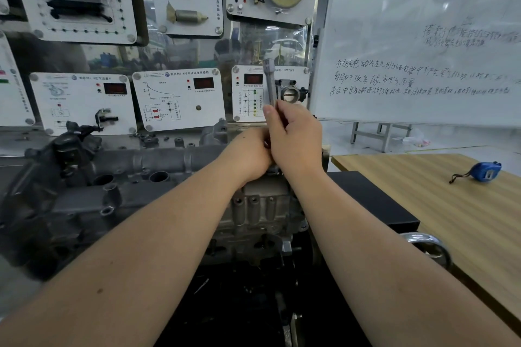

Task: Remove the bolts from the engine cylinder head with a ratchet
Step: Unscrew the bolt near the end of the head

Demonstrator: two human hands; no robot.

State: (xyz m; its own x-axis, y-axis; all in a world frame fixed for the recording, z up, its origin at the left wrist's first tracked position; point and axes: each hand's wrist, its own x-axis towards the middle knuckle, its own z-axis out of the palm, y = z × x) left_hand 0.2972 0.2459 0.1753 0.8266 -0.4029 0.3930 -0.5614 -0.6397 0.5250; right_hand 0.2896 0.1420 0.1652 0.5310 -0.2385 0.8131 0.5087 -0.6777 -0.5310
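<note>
Right hand (296, 138) grips upright ratchet (269, 82); left hand (248, 155) beside, grip unclear.

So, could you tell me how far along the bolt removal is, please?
Done: cannot tell; no removed bolts are plainly visible. In hand: the right hand grips the ratchet, standing upright at the cylinder head's far right end, while the left hand is at its base, which is hidden. Left: unclear how many bolts remain.
</note>
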